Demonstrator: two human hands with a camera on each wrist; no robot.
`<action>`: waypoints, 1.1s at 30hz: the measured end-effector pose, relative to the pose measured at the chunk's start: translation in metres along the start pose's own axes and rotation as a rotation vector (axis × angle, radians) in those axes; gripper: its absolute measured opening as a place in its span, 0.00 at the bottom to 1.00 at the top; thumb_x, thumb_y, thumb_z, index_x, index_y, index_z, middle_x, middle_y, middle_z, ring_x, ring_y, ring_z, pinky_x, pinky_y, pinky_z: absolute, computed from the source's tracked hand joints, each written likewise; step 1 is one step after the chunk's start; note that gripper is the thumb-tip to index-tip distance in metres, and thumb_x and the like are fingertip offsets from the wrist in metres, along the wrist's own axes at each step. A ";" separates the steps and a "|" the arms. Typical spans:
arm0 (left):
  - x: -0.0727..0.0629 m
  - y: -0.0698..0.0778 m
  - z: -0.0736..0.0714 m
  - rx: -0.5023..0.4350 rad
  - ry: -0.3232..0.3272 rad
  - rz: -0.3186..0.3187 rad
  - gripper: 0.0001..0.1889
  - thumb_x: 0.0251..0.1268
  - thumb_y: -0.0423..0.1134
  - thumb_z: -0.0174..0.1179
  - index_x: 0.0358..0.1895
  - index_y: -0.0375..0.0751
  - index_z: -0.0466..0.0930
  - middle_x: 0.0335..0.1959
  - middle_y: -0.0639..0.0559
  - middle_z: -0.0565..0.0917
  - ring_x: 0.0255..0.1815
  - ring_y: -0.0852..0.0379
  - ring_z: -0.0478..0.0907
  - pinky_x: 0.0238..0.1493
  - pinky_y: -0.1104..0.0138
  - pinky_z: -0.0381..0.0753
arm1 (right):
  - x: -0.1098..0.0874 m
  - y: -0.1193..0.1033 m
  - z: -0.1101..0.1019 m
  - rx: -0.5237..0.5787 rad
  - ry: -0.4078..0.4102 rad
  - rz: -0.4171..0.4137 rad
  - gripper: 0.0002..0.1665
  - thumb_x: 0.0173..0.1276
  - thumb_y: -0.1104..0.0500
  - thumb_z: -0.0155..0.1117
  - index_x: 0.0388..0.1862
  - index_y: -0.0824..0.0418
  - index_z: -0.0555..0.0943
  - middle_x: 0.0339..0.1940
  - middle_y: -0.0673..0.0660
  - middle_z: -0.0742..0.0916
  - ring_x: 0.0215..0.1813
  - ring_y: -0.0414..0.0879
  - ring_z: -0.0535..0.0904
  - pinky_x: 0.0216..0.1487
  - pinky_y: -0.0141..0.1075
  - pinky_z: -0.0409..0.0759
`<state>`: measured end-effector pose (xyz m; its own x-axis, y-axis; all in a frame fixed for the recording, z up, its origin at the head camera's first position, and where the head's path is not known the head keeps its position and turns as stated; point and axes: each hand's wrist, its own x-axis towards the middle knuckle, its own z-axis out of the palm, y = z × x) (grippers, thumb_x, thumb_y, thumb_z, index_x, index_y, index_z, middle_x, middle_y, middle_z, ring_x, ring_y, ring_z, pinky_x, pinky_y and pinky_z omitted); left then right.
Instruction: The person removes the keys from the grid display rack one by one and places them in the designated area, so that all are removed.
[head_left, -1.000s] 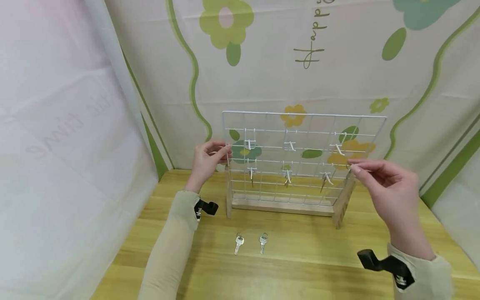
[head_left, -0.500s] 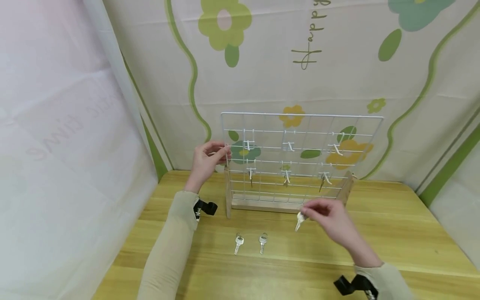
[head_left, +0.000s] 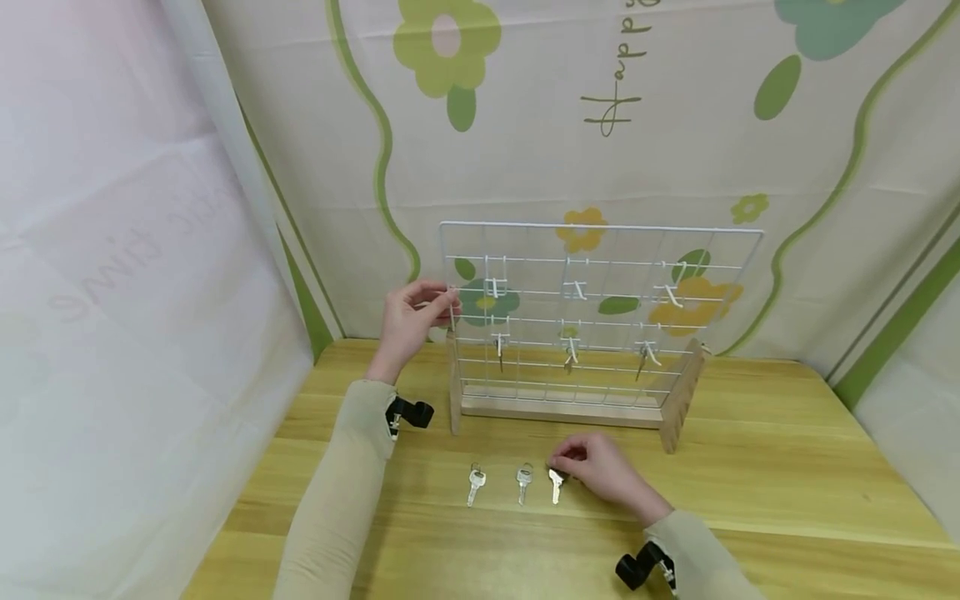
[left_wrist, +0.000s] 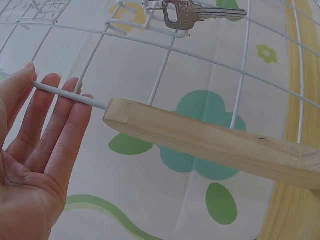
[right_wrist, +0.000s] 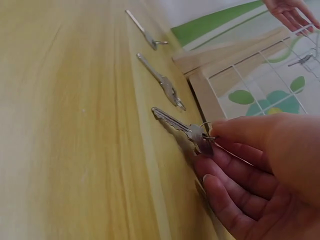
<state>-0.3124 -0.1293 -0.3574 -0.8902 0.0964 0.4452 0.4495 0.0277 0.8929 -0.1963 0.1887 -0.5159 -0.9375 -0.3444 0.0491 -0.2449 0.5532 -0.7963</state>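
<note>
Flower-printed cloth (head_left: 510, 167) backs a wooden table (head_left: 787, 467). The right hand (head_left: 600, 471) pinches a silver key (right_wrist: 196, 135) by its ring (right_wrist: 206, 128) (2 more keys (head_left: 524, 477) (head_left: 477, 481) lie left of that hand), while the left hand (head_left: 408, 325) grips a white wire grid (head_left: 600, 227) edge.

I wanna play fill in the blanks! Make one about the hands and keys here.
1. The ____ hand holds a key.
2. The left hand holds a wire grid coloured ____.
3. Besides the held key, ____ more keys lie on the table.
4. Keys hang on ____ of the six hooks.

Missing words: right; white; two; three.
</note>
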 end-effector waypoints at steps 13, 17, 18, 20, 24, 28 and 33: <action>0.001 0.001 0.000 -0.006 -0.006 -0.005 0.12 0.70 0.41 0.68 0.46 0.35 0.86 0.39 0.41 0.88 0.38 0.46 0.87 0.42 0.58 0.89 | 0.003 0.001 0.004 -0.005 0.017 0.001 0.02 0.69 0.58 0.73 0.37 0.55 0.90 0.32 0.43 0.88 0.34 0.40 0.82 0.35 0.32 0.83; 0.001 0.001 0.000 -0.003 -0.004 -0.001 0.11 0.70 0.40 0.68 0.46 0.35 0.86 0.39 0.41 0.88 0.38 0.46 0.87 0.42 0.59 0.90 | 0.004 0.002 0.004 -0.022 0.034 0.023 0.02 0.69 0.58 0.73 0.37 0.55 0.90 0.33 0.44 0.88 0.35 0.40 0.82 0.35 0.32 0.83; 0.000 0.001 0.000 -0.003 -0.002 0.001 0.11 0.70 0.40 0.68 0.46 0.35 0.86 0.39 0.41 0.88 0.38 0.46 0.87 0.41 0.58 0.90 | 0.004 0.002 0.004 -0.022 0.038 0.030 0.03 0.69 0.58 0.73 0.38 0.56 0.90 0.33 0.44 0.88 0.35 0.40 0.81 0.35 0.32 0.83; 0.000 0.001 0.000 -0.003 0.000 0.004 0.10 0.70 0.40 0.68 0.46 0.35 0.86 0.39 0.42 0.88 0.38 0.47 0.87 0.41 0.59 0.90 | 0.005 0.001 0.003 -0.019 0.053 0.045 0.05 0.69 0.58 0.73 0.41 0.57 0.89 0.35 0.44 0.88 0.36 0.40 0.81 0.36 0.32 0.83; 0.001 0.000 0.000 -0.012 -0.002 0.004 0.10 0.70 0.40 0.68 0.45 0.36 0.86 0.39 0.42 0.88 0.38 0.47 0.87 0.41 0.59 0.90 | 0.010 -0.014 -0.001 0.040 0.129 0.021 0.10 0.68 0.59 0.74 0.46 0.60 0.89 0.38 0.47 0.89 0.38 0.41 0.83 0.40 0.32 0.85; 0.000 -0.001 0.000 -0.021 -0.004 0.009 0.10 0.70 0.40 0.69 0.45 0.36 0.86 0.39 0.42 0.88 0.38 0.47 0.87 0.41 0.58 0.90 | 0.018 -0.048 -0.006 0.161 0.213 -0.031 0.11 0.69 0.57 0.74 0.49 0.58 0.88 0.43 0.51 0.90 0.43 0.44 0.86 0.46 0.35 0.86; 0.000 -0.001 -0.002 -0.026 -0.014 0.015 0.10 0.70 0.39 0.68 0.46 0.35 0.86 0.40 0.42 0.88 0.38 0.47 0.88 0.42 0.58 0.90 | 0.040 -0.089 -0.003 0.335 0.297 -0.059 0.18 0.69 0.55 0.73 0.55 0.60 0.86 0.51 0.57 0.88 0.51 0.49 0.85 0.55 0.35 0.84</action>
<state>-0.3129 -0.1310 -0.3586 -0.8824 0.1102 0.4573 0.4602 0.0003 0.8878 -0.2127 0.1284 -0.4416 -0.9665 -0.1082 0.2328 -0.2530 0.2465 -0.9355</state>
